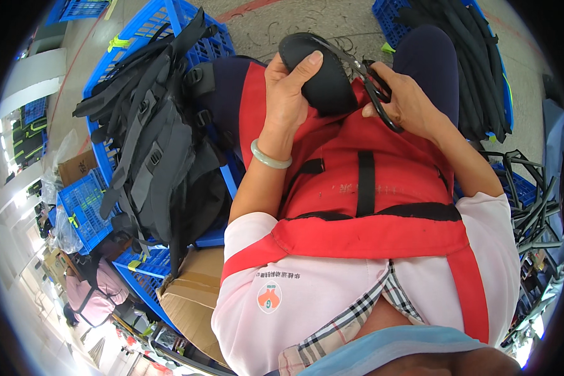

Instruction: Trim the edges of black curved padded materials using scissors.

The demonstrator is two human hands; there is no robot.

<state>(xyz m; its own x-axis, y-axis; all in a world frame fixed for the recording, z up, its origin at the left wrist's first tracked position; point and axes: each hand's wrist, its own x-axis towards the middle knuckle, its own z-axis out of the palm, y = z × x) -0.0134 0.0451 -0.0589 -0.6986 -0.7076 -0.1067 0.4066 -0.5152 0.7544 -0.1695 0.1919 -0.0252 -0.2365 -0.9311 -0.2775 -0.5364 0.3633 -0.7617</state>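
My left hand [286, 94] grips a black, rounded, padded-looking piece [327, 78] above my lap, thumb on its upper face and the other fingers mostly hidden behind it. My right hand [412, 103] is closed round the black handles of a pair of scissors [353, 64]. The scissors' metal blades lie along the upper right edge of the piece and point toward the upper left. Whether the blades have thread or fabric between them is too small to tell. Beneath both hands spreads my red apron [332, 182].
On the left, a blue plastic crate [100, 81] is heaped with black strapped bags [163, 144]. A cardboard box [194, 301] stands below it. At upper right, another blue crate [388, 22] holds long black pieces [460, 69]. Dark thread-like scraps [288, 19] litter the floor ahead.
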